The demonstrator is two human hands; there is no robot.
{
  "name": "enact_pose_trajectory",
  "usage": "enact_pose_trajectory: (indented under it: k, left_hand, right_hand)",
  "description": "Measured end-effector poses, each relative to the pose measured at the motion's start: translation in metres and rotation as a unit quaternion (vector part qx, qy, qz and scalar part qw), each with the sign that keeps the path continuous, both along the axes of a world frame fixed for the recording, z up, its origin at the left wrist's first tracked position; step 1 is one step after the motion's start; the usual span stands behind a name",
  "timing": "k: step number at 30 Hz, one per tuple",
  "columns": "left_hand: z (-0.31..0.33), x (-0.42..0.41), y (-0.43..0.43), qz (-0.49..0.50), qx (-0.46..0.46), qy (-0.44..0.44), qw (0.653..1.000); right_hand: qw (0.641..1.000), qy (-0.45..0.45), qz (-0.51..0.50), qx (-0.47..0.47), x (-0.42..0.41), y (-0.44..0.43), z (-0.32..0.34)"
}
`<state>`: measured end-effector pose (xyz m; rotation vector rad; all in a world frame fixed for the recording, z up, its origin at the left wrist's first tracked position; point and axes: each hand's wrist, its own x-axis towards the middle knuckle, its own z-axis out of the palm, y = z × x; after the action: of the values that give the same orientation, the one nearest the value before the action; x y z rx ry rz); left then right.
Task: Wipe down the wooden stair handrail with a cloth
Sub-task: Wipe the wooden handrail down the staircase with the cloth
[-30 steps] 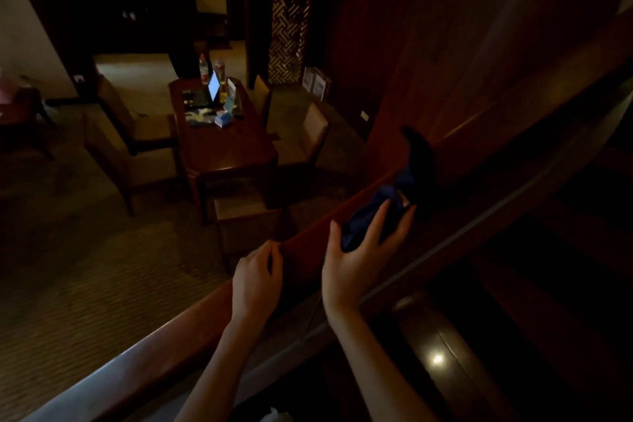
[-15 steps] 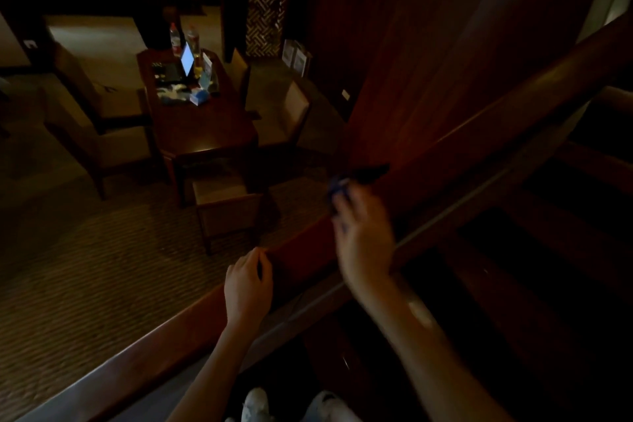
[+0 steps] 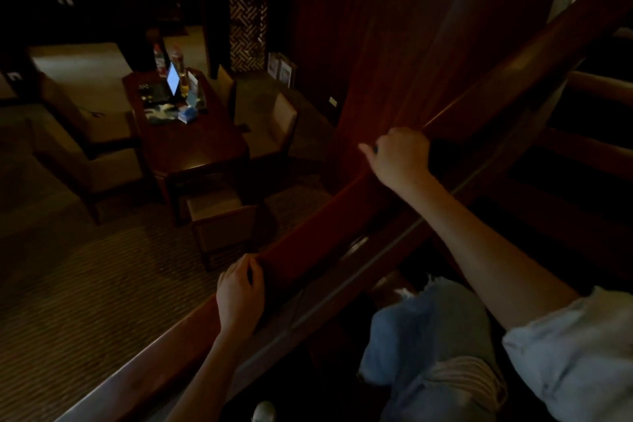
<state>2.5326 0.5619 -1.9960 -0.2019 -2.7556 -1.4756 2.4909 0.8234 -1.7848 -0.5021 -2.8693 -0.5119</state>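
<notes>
Wooden handrail [image 3: 310, 224] held by left hand [image 3: 239, 293], right hand [image 3: 400, 156].

right hand [image 3: 399, 156] | farther up handrail [image 3: 308, 226], curled over it | cloth hidden

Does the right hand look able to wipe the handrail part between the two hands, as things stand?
Probably yes. The right hand rests curled on the handrail, the cloth presumably hidden in its grip, and the bare stretch down to the left hand, which grips the rail, carries no obstacle.
</notes>
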Motion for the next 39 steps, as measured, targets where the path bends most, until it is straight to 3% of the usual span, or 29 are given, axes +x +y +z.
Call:
enact_pose_trajectory:
  k: [6,9,11,17,19,21,24,28,32,35,37,39]
  left_hand:
    - [0.004,-0.001,0.001,0.01,-0.006,0.007,1.0]
    - [0.009,0.0,0.001,0.014,-0.01,-0.003,1.0]
    - [0.008,0.001,-0.001,0.015,-0.011,-0.006,1.0]
    - [0.009,0.004,0.002,0.015,-0.002,0.006,1.0]
    - [0.008,0.004,0.002,0.019,0.0,0.005,1.0]
    - [0.008,0.004,0.001,0.02,0.002,0.011,1.0]
    - [0.012,0.004,0.001,0.018,-0.003,0.012,1.0]
    - [0.013,0.005,-0.001,-0.002,0.004,-0.006,1.0]
    - [0.017,0.0,-0.004,-0.025,-0.019,-0.025,0.999]
    - [0.03,-0.007,0.006,-0.024,-0.031,-0.027,0.999]
    - [0.049,-0.012,0.028,-0.064,-0.013,-0.023,0.998]
    - [0.072,-0.022,0.057,-0.116,0.001,-0.01,0.993]
  right_hand:
    - [0.963,-0.229,0.137,-0.046,-0.014,-0.113,-0.069]
    - [0.947,-0.241,0.194,-0.088,-0.004,-0.138,-0.082]
    - [0.949,-0.222,0.169,-0.149,-0.009,-0.106,-0.063]
    - [0.992,-0.001,0.075,-0.101,-0.009,0.01,-0.003]
    - [0.996,-0.028,0.079,-0.034,-0.012,-0.015,-0.018]
    - [0.991,-0.062,0.109,-0.052,-0.007,-0.063,-0.051]
    - [0.972,-0.056,0.197,-0.114,0.017,-0.117,-0.1]
    - [0.942,0.079,0.246,-0.216,0.027,-0.086,-0.101]
    - [0.92,0.316,0.153,-0.174,0.028,-0.009,-0.069]
    - [0.849,0.466,0.069,-0.239,0.046,-0.005,-0.089]
    - [0.808,0.486,0.067,-0.325,0.058,-0.044,-0.121]
    - [0.799,0.461,0.081,-0.378,0.069,-0.079,-0.146]
